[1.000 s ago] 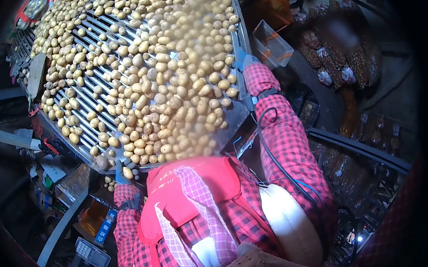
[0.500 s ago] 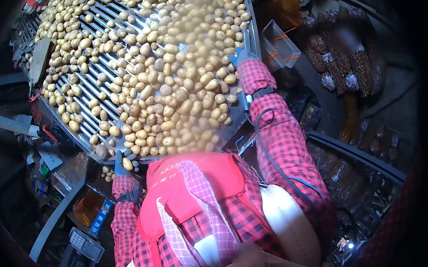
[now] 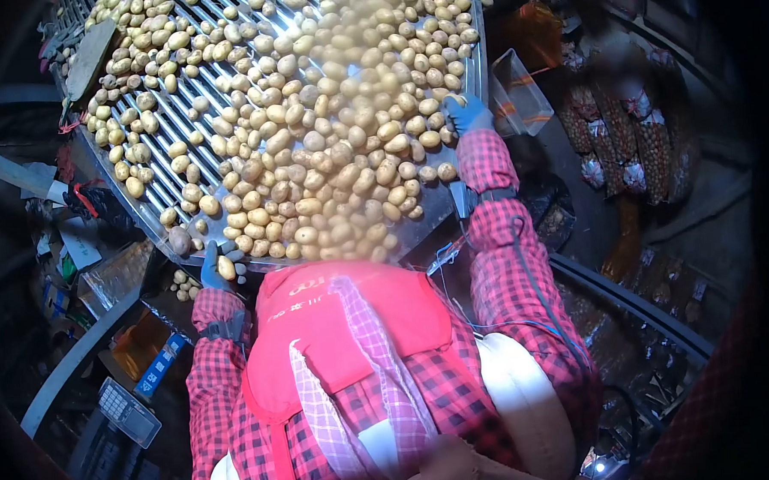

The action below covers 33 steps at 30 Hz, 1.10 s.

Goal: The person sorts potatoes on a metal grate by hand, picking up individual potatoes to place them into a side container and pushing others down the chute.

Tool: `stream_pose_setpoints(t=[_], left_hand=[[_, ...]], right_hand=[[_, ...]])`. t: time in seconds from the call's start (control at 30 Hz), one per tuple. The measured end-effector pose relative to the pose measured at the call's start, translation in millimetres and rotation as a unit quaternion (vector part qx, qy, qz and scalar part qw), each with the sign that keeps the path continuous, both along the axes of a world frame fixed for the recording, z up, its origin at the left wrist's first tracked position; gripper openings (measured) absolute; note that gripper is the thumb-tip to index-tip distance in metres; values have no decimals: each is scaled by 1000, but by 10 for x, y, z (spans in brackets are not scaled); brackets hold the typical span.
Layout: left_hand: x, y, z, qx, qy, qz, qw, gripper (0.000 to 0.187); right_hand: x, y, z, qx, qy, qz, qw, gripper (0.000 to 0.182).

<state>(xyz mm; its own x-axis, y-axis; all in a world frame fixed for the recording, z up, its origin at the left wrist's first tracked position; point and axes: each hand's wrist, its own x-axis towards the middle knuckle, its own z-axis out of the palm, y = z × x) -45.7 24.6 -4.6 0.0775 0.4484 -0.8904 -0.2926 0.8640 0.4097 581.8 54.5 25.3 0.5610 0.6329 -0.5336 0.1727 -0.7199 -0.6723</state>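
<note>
Right hand point(image 3: 466, 114), blue-gloved, has slid further along the roller table point(image 3: 464, 204) edge, fingers spread among the potatoes point(image 3: 337, 139). Left hand point(image 3: 214, 271) stays below the near rim, closed around one potato point(image 3: 226, 267).

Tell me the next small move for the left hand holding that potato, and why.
Probably let it drop: the left hand holds a potato just past the roller table's near edge, over a few potatoes already lying below. The right hand rests at the pile's far edge.
</note>
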Motion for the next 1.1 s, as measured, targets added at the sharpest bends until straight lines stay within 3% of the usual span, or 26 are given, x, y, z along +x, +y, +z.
stream_pose_setpoints(t=[0.07, 0.13, 0.23, 0.37, 0.47, 0.5, 0.6, 0.73, 0.87, 0.9, 1.0, 1.1], left_hand=[[43, 12, 25, -4, 11, 4, 1000, 56], [-101, -1, -140, 7, -26, -24, 999, 57], [-175, 11, -203, 4, -57, -25, 998, 57], [-95, 24, -103, 2, -35, -23, 999, 57], [-129, 24, -147, 6, -38, -34, 999, 59], [-120, 33, -147, 8, -40, -36, 999, 59], [-111, 29, -142, 16, -32, -44, 998, 58], [-110, 29, -188, 27, -38, -44, 998, 57], [-111, 14, -181, 39, -49, -64, 996, 56], [-103, 7, -189, 45, -36, -70, 996, 55], [-127, 26, -212, 27, -65, -44, 997, 60], [-130, 20, -230, 36, -47, -45, 997, 60]], right_hand=[[-26, -204, 19, 134, 177, -147, 964, 40], [-273, -478, 144, 278, 295, -270, 873, 32], [-486, -735, 66, 322, 313, -363, 816, 28], [-790, -846, 395, 392, 360, -380, 756, 27], [-783, -919, 447, 363, 268, -281, 847, 27], [-778, -909, 483, 356, 321, -261, 838, 26], [-790, -956, 273, 332, 298, -171, 878, 24], [-1163, -873, 352, 297, 227, -189, 908, 16], [-1383, -814, 377, 290, 334, -216, 870, 20], [-1349, -804, 153, 318, 399, -225, 830, 30], [-1400, -820, 187, 334, 576, -175, 725, 40], [-1570, -821, 250, 324, 566, -161, 741, 46]])
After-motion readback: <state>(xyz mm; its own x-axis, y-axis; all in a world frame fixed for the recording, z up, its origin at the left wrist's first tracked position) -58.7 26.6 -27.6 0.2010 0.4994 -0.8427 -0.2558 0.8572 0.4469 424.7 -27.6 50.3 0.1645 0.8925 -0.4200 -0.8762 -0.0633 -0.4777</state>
